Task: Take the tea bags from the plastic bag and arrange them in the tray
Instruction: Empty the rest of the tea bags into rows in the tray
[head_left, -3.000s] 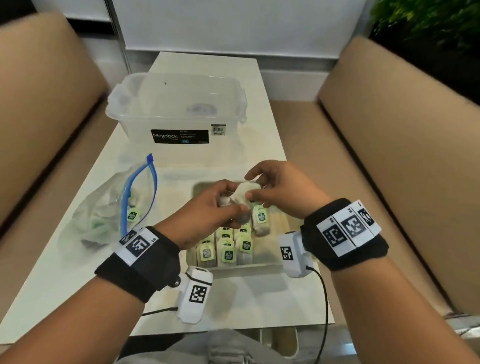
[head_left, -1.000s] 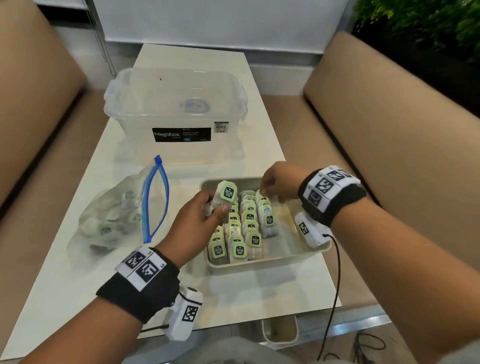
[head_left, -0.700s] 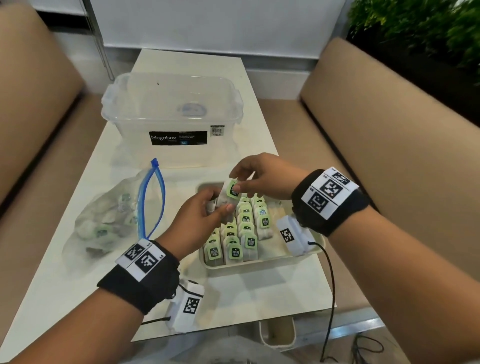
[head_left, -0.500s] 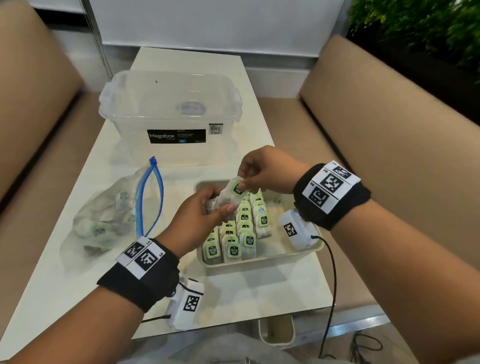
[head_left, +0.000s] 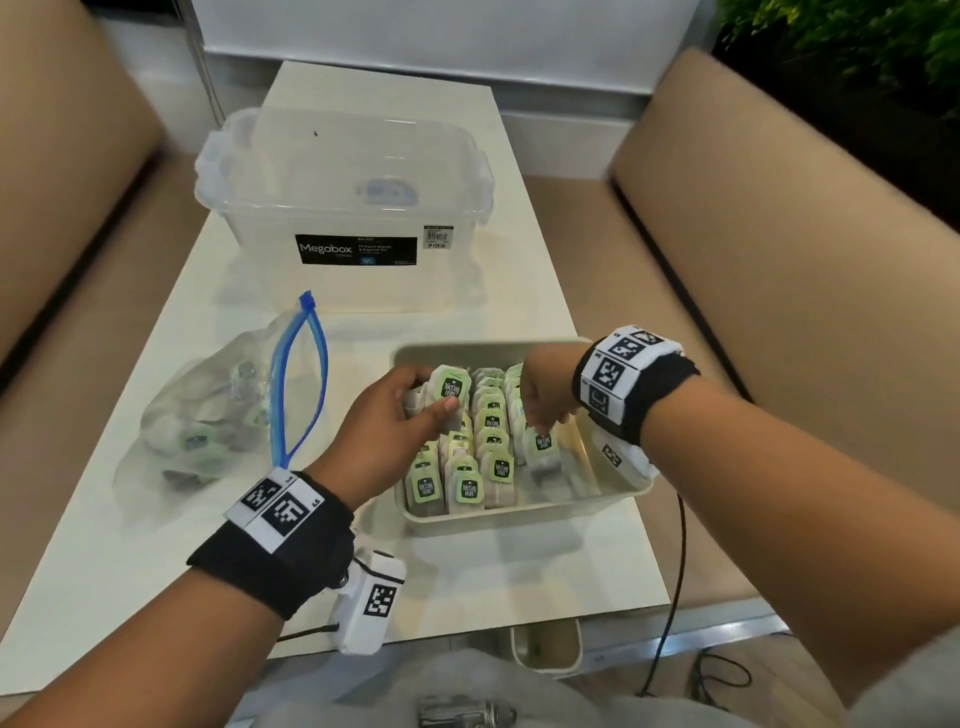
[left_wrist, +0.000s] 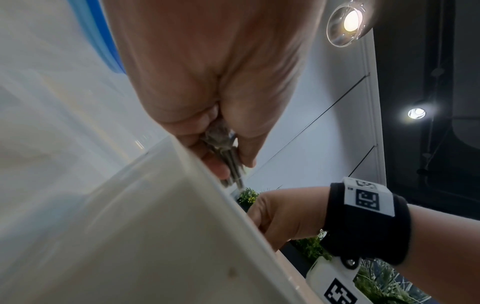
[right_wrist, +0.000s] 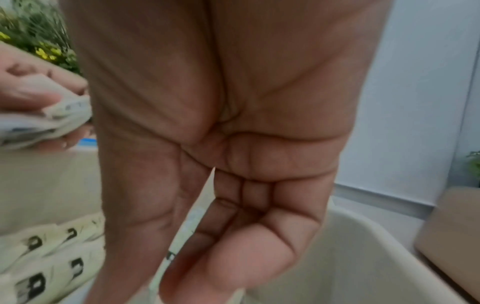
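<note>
The beige tray (head_left: 618, 496) holds three rows of green-labelled tea bags (head_left: 467, 467) standing upright. The right hand (head_left: 545, 395) pinches one tea bag (head_left: 542, 448) at the near end of the right row. The left hand (head_left: 387, 423) grips a small stack (head_left: 441, 395) over the tray's left edge. More bags lie in the open plastic bag (head_left: 208, 431), left of the tray.

This looks like a café or lounge seating booth: a narrow white rectangular table (head_left: 524, 208) runs away from the viewer between two tan upholstered bench seats (head_left: 779, 249), one on the left and one on the right. A white panelled wall (head_left: 441, 26) closes the far end, leafy green plants (head_left: 857, 47) stand far right, and round recessed ceiling lights (left_wrist: 348, 18) glow overhead.
</note>
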